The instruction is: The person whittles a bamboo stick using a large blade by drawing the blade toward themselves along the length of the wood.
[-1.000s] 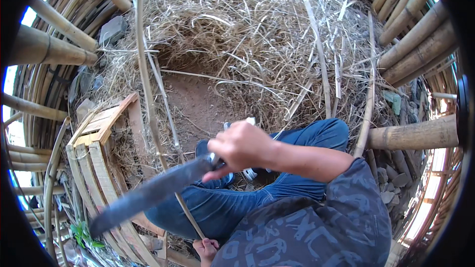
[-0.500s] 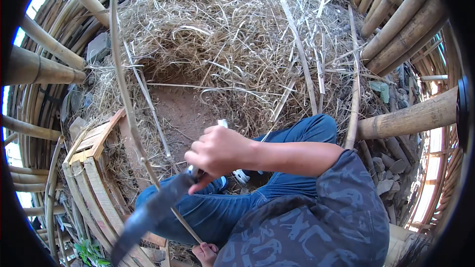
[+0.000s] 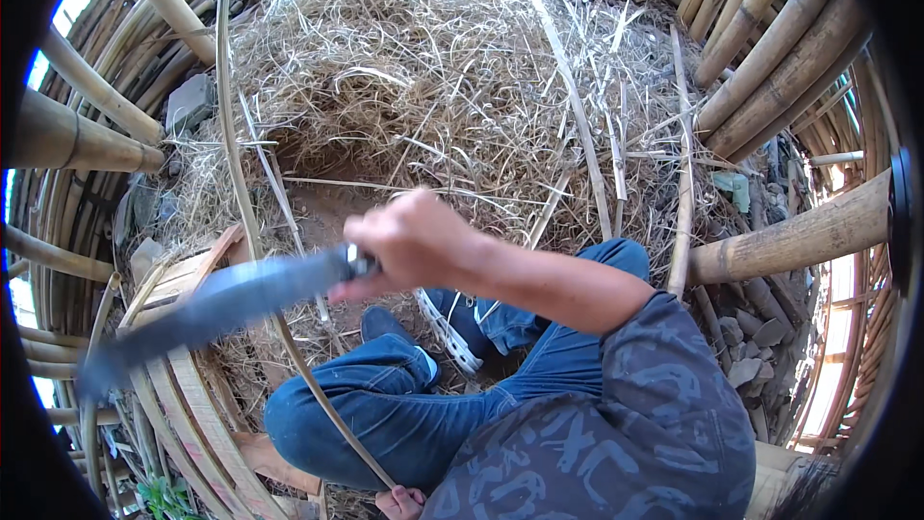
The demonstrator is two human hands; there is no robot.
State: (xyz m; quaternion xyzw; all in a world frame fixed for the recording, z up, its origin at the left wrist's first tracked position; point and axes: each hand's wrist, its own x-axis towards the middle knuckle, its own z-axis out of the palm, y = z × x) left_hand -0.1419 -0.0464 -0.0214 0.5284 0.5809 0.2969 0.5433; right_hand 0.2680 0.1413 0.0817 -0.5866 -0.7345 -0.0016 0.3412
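Observation:
My right hand (image 3: pixel 409 241) is closed around the handle of a machete. Its broad dark blade (image 3: pixel 217 306) is smeared by motion and points left, crossing in front of a long, thin bamboo strip (image 3: pixel 239 159). Whether blade and strip touch, I cannot tell. The strip runs from the far left down over my left thigh to the lower edge. There my left hand (image 3: pixel 399 503), partly cut off by my shirt, is closed on its near end. My crossed legs in blue jeans (image 3: pixel 371 414) lie below the blade.
A slatted wooden crate (image 3: pixel 188 390) stands at the left. Dry bamboo shavings (image 3: pixel 414 106) cover the ground ahead, with several loose strips on them. Bamboo poles (image 3: pixel 789 226) reach in from both sides. Stones (image 3: pixel 756 347) lie at the right.
My right hand has risen and moved slightly away from me. The machete blade has swung from pointing down-left to lying more level, farther left. My left hand still grips the strip.

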